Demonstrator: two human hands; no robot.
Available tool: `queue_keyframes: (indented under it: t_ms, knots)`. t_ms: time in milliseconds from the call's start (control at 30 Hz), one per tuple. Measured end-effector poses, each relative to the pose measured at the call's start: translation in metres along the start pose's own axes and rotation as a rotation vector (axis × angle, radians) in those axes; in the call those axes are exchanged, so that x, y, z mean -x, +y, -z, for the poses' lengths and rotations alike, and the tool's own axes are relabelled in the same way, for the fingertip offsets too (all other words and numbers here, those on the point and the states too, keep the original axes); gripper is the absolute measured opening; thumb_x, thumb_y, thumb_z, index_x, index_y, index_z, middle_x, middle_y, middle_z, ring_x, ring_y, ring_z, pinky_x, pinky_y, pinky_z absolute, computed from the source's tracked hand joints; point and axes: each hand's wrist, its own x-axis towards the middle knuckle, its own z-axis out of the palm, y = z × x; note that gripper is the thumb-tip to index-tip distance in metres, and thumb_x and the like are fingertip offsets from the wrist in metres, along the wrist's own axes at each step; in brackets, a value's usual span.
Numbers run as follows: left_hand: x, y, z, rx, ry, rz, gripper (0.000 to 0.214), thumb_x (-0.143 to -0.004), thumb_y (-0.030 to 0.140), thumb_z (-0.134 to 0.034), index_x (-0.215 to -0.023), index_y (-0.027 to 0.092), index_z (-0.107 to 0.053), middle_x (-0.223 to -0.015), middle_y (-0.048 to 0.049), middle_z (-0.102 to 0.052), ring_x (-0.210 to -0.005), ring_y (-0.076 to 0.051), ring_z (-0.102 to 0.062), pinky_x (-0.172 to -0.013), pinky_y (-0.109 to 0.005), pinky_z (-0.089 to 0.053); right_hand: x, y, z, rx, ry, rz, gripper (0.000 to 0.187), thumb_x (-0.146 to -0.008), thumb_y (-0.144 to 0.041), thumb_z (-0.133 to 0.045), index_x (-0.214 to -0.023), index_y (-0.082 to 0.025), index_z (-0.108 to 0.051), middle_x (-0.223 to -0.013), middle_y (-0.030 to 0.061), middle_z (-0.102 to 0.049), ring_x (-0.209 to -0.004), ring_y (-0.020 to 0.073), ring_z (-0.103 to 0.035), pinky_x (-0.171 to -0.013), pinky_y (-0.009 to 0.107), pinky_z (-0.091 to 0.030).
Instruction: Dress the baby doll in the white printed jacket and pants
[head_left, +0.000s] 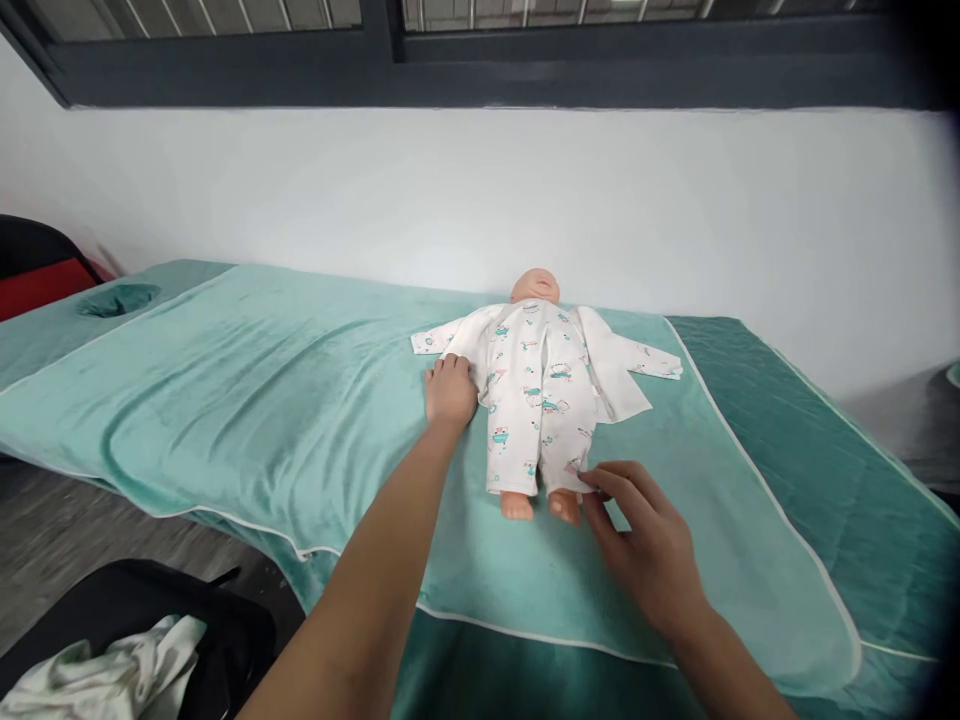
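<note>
A baby doll (535, 286) lies on its back on the bed, head by the wall and bare feet towards me. White printed baby trousers (516, 410) cover its front from the chest to the ankles. Beneath them a white baby shirt (611, 365) is spread, both sleeves stretched sideways and its right front flap turned outward. My left hand (451, 390) is closed at the shirt's left edge, its fingertips partly hidden. With thumb and forefinger, my right hand (637, 535) pinches the trousers' right leg cuff, just beside the doll's foot (564, 507).
A light green blanket (300, 380) with white piping covers the bed, over a darker green cover (810, 430). A face hole (118, 300) is at the far left. Crumpled cloth (112, 675) lies on a black chair or bag (157, 590) at lower left. The white wall (337, 190) borders the bed.
</note>
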Motion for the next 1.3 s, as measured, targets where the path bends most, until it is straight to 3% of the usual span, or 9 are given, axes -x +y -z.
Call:
queue_keyframes:
  t_ms: [133,300,467,633,900,1200,1300]
  knots:
    - [0.000,0.000,-0.001,-0.001,0.000,0.001,0.025,-0.089,0.013,-0.048,-0.107,0.022,-0.062,-0.120,-0.0075,-0.062,-0.111,-0.027,-0.053,-0.090,-0.042,-0.041,0.000,-0.012,0.015,-0.001,-0.011,0.094,0.029,-0.089,-0.011,-0.063,-0.115,-0.023,-0.062,-0.103,0.0051,-0.061,-0.088,0.0153,-0.061,-0.072,0.026,-0.050]
    - [-0.001,0.000,-0.002,0.002,0.005,-0.004,0.024,-0.090,0.014,-0.047,-0.107,0.022,-0.062,-0.119,-0.0078,-0.062,-0.111,-0.027,-0.053,-0.090,-0.042,-0.041,0.010,-0.005,0.008,0.028,-0.085,0.078,0.028,-0.092,-0.013,-0.059,-0.117,-0.024,-0.060,-0.106,0.0063,-0.061,-0.091,0.0167,-0.062,-0.075,0.029,-0.051]
    - [-0.001,-0.001,-0.002,0.014,0.008,-0.002,0.025,-0.088,0.013,-0.048,-0.107,0.022,-0.062,-0.119,-0.0073,-0.063,-0.111,-0.027,-0.054,-0.090,-0.041,-0.040,0.024,0.004,-0.003,0.084,-0.150,-0.105,0.030,-0.095,-0.023,-0.053,-0.125,-0.025,-0.054,-0.115,0.0080,-0.060,-0.100,0.0215,-0.063,-0.079,0.033,-0.053]
    - [0.000,-0.001,-0.003,0.010,0.010,-0.002,0.026,-0.088,0.012,-0.048,-0.106,0.022,-0.062,-0.119,-0.0076,-0.063,-0.111,-0.027,-0.054,-0.089,-0.041,-0.040,0.033,0.007,-0.010,0.150,-0.195,-0.284,0.032,-0.094,-0.033,-0.056,-0.124,-0.024,-0.050,-0.118,0.0083,-0.061,-0.100,0.0243,-0.063,-0.073,0.034,-0.054]
    - [0.000,-0.001,-0.003,0.015,0.015,-0.004,0.023,-0.088,0.014,-0.049,-0.105,0.022,-0.062,-0.118,-0.0076,-0.063,-0.109,-0.027,-0.054,-0.089,-0.041,-0.041,0.028,0.013,-0.013,0.160,-0.261,-0.383,0.015,-0.091,-0.031,-0.059,-0.104,-0.025,-0.055,-0.096,0.0023,-0.064,-0.087,0.0214,-0.061,-0.067,0.031,-0.048]
    - [0.000,0.000,-0.002,-0.004,0.004,0.010,0.024,-0.089,0.015,-0.048,-0.106,0.023,-0.062,-0.120,-0.0067,-0.063,-0.111,-0.026,-0.054,-0.090,-0.041,-0.041,0.025,-0.003,0.007,0.114,-0.085,0.023,0.014,-0.094,-0.016,-0.055,-0.106,-0.022,-0.058,-0.099,0.0046,-0.060,-0.085,0.0154,-0.058,-0.071,0.027,-0.046]
    - [0.000,0.001,-0.001,-0.007,-0.013,0.022,0.025,-0.089,0.014,-0.048,-0.107,0.024,-0.062,-0.122,-0.0070,-0.062,-0.114,-0.026,-0.053,-0.091,-0.040,-0.040,0.024,-0.004,0.012,0.149,-0.031,0.080,0.017,-0.092,-0.014,-0.057,-0.107,-0.022,-0.059,-0.097,0.0050,-0.061,-0.083,0.0160,-0.059,-0.068,0.028,-0.046]
